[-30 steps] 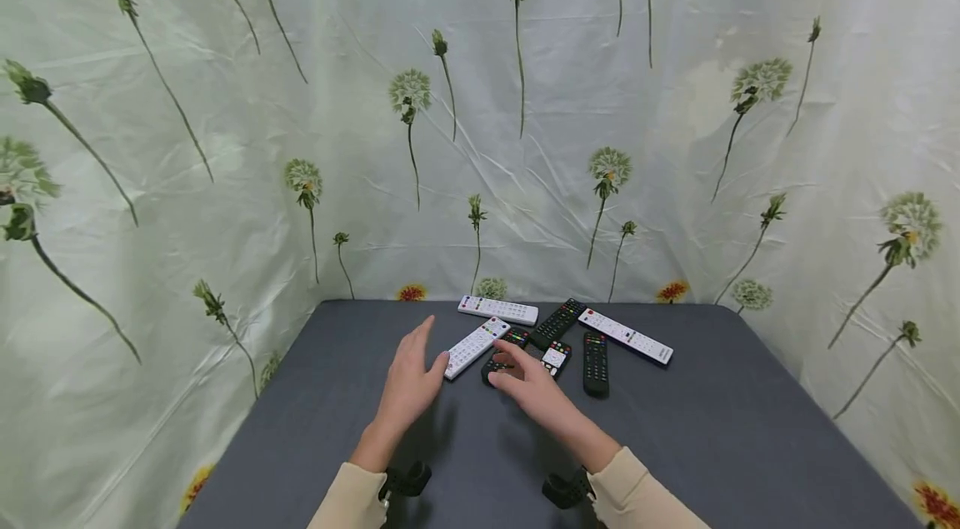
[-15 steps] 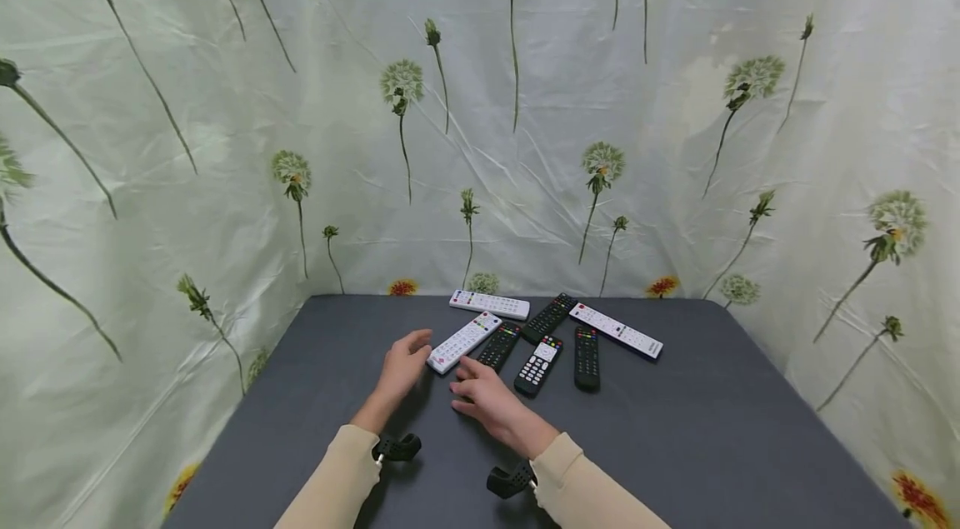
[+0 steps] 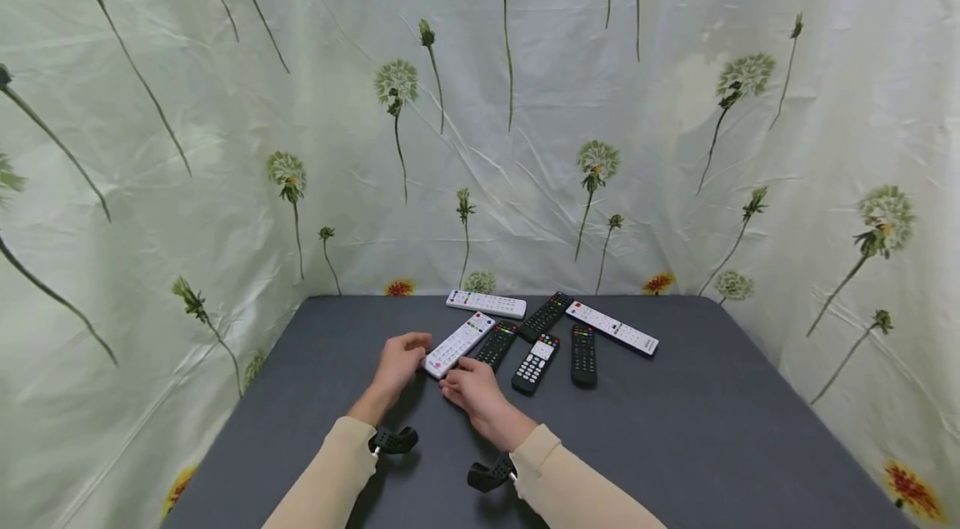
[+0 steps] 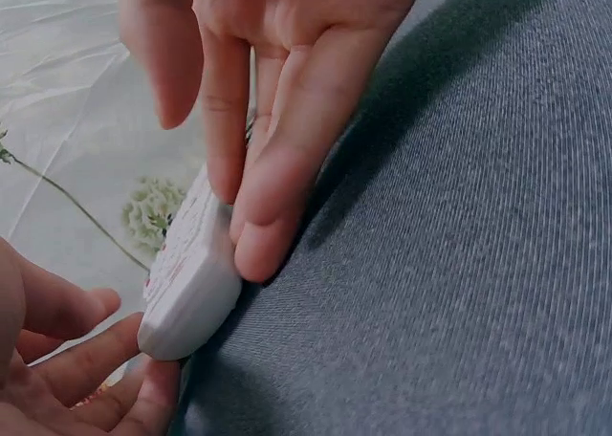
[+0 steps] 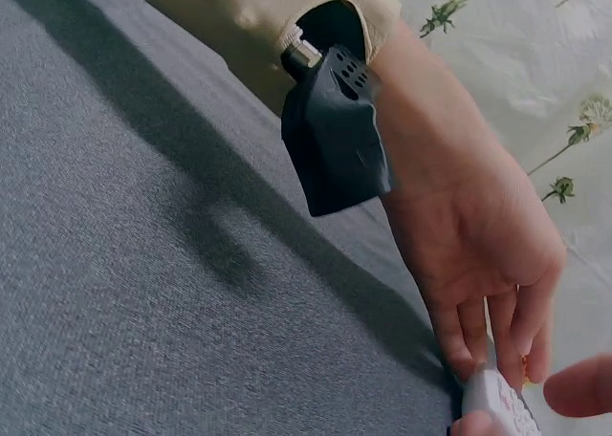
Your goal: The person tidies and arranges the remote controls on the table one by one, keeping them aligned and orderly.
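A white remote control (image 3: 461, 342) lies slanted on the dark grey table, its near end between the two hands. The left hand (image 3: 395, 366) has its fingers at the remote's left edge. The right hand (image 3: 478, 397) reaches the opposite edge with its fingertips. In the left wrist view, fairly straight fingers (image 4: 273, 202) touch the side of the white remote control (image 4: 196, 293), and the thumbs stand apart from it. The right wrist view shows only the corner of that remote control (image 5: 492, 400), with the left hand (image 5: 469, 245) reaching down to it.
Beside it lie black remote controls (image 3: 497, 343) (image 3: 536, 362) (image 3: 583, 356) (image 3: 546, 315). Another white remote (image 3: 486, 304) lies at the back edge, and a white one with dark sides (image 3: 611, 329) to the right. A flowered curtain (image 3: 540, 162) surrounds the grey table (image 3: 675, 446).
Both hands have lowered to the near end of the white remote control. The right hand has moved left, uncovering the black remote with white buttons. The head view has shifted slightly.
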`<state>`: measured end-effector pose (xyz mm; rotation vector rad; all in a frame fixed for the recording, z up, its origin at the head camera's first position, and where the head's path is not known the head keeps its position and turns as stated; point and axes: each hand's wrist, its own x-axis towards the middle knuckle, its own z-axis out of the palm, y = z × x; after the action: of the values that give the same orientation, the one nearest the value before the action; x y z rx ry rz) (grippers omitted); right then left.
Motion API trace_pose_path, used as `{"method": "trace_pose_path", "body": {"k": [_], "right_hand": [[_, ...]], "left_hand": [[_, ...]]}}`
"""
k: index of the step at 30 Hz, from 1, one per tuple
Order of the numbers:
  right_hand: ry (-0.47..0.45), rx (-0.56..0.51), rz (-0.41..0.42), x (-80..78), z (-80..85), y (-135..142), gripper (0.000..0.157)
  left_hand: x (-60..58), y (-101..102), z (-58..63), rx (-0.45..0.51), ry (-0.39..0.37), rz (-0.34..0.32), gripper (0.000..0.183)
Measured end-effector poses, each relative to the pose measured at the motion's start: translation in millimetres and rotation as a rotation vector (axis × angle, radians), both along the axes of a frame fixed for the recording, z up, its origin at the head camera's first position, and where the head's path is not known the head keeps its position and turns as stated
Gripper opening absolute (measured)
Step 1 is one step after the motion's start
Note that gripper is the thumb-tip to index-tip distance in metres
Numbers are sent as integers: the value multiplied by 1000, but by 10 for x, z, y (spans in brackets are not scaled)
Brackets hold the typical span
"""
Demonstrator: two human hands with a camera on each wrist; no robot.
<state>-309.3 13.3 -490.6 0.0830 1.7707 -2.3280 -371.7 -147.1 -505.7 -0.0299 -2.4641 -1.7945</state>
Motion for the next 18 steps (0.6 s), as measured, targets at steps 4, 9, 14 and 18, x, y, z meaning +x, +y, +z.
{"method": "trace_pose_path", "body": {"k": [4, 9, 14, 18], "right_hand": [[-7, 7, -32, -10, -21, 12, 59], [13, 35, -81, -18, -51, -22, 56], [3, 47, -126, -13, -72, -36, 59], [13, 79, -147, -45, -75, 11, 65]], "left_hand": [[2, -22, -2, -42, -21, -4, 33], [33, -60, 13, -59, -76, -27, 34], [57, -69, -6, -55, -114, -78, 31], [17, -26, -11, -29, -124, -126, 33]]}}
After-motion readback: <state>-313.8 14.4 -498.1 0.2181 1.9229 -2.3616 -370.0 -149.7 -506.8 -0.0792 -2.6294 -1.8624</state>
